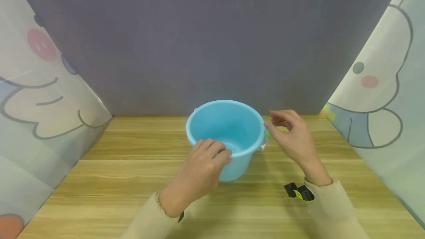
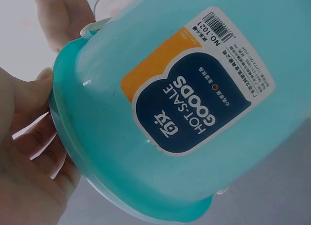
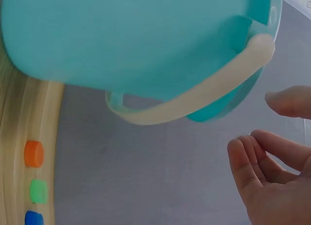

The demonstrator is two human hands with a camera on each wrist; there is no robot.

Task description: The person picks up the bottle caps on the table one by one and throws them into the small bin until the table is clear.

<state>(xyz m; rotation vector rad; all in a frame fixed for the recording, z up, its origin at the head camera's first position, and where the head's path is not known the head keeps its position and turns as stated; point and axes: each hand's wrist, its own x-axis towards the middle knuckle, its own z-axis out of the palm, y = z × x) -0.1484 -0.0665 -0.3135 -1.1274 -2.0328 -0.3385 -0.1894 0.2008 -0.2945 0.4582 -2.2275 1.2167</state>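
Note:
A light blue plastic bucket (image 1: 244,163) stands at the middle of the wood-grain table, its opening up. My left hand (image 1: 204,163) grips its near rim, fingers over the edge; the left wrist view shows the thumb and fingers (image 2: 36,140) at the rim and a printed label (image 2: 194,96) on the bucket's wall. My right hand (image 1: 292,135) hovers just right of the rim, thumb and fingers apart and holding nothing. In the right wrist view the bucket's white handle (image 3: 209,91) hangs down along the side, close to the right fingertips (image 3: 235,147).
Small orange (image 3: 34,154), green (image 3: 39,191) and blue (image 3: 34,217) pieces lie on the table beyond the bucket. A grey panel (image 1: 212,40) closes the back, and cartoon-printed sheets (image 1: 49,84) flank the wooden tabletop (image 1: 132,172).

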